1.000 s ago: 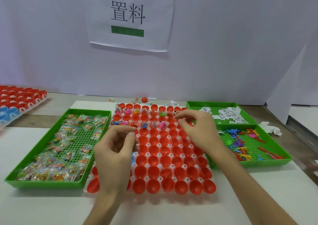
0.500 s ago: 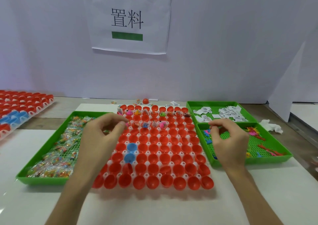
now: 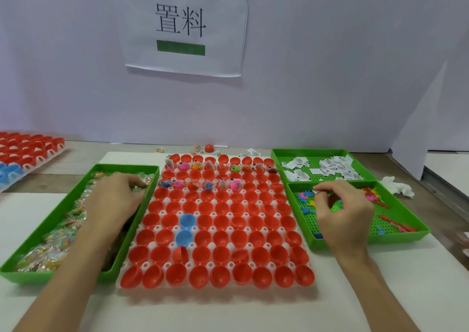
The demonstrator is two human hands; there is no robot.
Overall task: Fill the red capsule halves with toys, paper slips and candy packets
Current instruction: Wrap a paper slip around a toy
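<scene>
Close up on the bench [image 3: 228, 311], near rows of red capsule halves [image 3: 218, 276]: all empty. Moved off them and out sideways just now: left hand [image 3: 114, 199] down on the candy packets [image 3: 58, 230], right hand [image 3: 342, 212] curled and pinching among the toys [image 3: 307, 197]. Hard to tell if either holds anything. Looks like fetching the next fillings. Farther back, a few halves already filled.

Wall: plain pale board [image 3: 330, 83] behind the bench.
Sign: white sheet [image 3: 181, 27] on the wall, black characters "置料", green bar beneath them, top right corner creased.
Side panel: white board [image 3: 439, 98] at the right, its edge slanted.
Bench: wooden top [image 3: 436, 177] under a white cover [image 3: 228, 314].
Light: soft and even, faint shadows.
</scene>
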